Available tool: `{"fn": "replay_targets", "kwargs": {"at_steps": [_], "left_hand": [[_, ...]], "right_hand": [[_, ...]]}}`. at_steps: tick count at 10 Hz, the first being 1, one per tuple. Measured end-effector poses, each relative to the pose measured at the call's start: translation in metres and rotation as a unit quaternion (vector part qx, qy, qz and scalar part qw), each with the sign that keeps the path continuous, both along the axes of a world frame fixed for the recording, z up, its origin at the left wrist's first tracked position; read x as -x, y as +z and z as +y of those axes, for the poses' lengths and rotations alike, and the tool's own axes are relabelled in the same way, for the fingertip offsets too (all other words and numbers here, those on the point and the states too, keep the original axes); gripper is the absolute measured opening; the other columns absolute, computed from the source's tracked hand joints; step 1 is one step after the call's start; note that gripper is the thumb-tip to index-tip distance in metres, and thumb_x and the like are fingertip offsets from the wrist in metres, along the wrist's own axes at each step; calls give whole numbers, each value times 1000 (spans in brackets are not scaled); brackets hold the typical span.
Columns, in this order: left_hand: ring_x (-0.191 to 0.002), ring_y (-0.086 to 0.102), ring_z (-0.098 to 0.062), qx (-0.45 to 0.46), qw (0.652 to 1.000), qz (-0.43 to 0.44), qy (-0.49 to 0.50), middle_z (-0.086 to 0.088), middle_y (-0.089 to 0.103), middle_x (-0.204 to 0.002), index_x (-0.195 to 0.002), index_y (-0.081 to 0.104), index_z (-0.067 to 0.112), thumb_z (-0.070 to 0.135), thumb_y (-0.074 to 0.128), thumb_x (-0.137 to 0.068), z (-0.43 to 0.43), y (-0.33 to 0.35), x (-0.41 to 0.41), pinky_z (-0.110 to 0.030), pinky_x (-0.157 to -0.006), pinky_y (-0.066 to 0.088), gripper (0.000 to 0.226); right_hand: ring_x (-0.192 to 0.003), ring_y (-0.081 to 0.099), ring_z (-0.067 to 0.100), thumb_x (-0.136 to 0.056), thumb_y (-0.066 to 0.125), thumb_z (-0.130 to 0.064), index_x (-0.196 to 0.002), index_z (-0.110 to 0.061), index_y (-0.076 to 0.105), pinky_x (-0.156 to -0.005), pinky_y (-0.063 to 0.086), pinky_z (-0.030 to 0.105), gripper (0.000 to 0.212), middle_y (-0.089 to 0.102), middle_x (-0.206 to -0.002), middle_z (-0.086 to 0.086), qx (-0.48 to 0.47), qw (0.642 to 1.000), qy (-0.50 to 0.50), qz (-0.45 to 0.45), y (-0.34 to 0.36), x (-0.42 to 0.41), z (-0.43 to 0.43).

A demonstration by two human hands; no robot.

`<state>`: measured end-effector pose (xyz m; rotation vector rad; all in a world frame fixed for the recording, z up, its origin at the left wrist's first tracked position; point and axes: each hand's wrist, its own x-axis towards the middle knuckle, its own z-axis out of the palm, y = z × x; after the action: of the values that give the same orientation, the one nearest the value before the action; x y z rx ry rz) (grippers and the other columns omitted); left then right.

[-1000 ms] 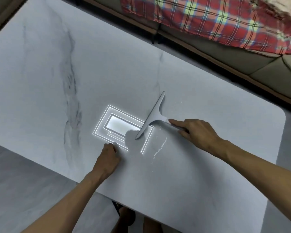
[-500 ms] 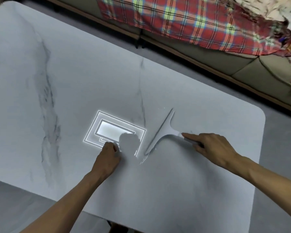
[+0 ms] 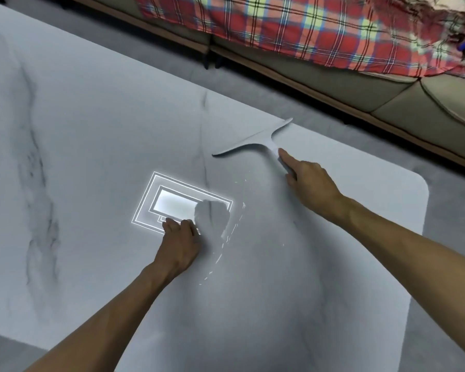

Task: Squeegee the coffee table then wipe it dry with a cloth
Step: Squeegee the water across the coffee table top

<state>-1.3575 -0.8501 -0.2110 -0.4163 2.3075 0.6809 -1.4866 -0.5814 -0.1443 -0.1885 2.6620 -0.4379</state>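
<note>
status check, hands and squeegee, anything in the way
Right hand grips squeegee handle, blade on coffee table near far edge. Left hand braced on tabletop, fingers curled, holding nothing. Water streaks beside it, nothing blocking the blade.

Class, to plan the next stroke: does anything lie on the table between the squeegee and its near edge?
No object does. Only water streaks lie on the coffee table below the squeegee; the left hand rests just left of that path.

Marble coffee table (image 3: pixel 91 135) bears squeegee (image 3: pixel 253 145), water streaks (image 3: pixel 219 256).
</note>
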Motion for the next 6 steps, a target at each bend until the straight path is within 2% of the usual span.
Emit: {"fn": "replay_targets", "kwargs": {"at_steps": [1,2,3,4,5,6], "left_hand": [[-128,41,-42,18,999,-36,-6,-28,34,-141,-127,49,2,9,49,-91,4,-1,11,-50,-105,40,36],[-128,40,-46,24,995,-92,-30,-31,34,-140,-133,42,-3,7,41,-93,8,6,23,-53,-107,36,41],[-125,41,-52,36,994,-101,-23,-33,40,-136,-136,33,-6,2,34,-94,10,4,22,-55,-108,32,43],[-126,40,-54,49,992,-107,-50,-39,44,-133,-135,34,-3,6,35,-93,9,1,29,-54,-110,30,43],[-126,42,-51,45,992,-107,-42,-36,43,-135,-133,41,1,11,40,-93,11,1,30,-53,-109,34,42],[-128,40,-48,43,992,-109,-38,-29,37,-140,-128,50,9,13,51,-89,13,4,30,-51,-106,38,39]], "right_hand": [[-93,59,34,-95,43,-16,-150,-37,23,-77,47,37,63,62,-101,12,-31,999,26,-22,7,-35,24],[-75,57,21,-96,43,-20,-150,-42,19,-65,41,30,64,54,-85,0,-80,993,64,-66,32,-81,55],[-71,55,17,-96,44,-21,-149,-43,22,-64,42,29,62,52,-81,-4,-73,992,71,-74,47,-84,65],[-88,63,34,-94,48,-20,-148,-37,31,-75,51,38,59,66,-96,10,-28,999,42,13,45,-34,55],[-94,60,40,-96,47,-19,-147,-30,33,-78,50,41,54,66,-105,18,-28,998,-5,57,31,11,37],[-96,56,43,-97,43,-18,-145,-26,33,-79,49,42,49,64,-110,20,-30,997,-62,33,14,39,25]]}}
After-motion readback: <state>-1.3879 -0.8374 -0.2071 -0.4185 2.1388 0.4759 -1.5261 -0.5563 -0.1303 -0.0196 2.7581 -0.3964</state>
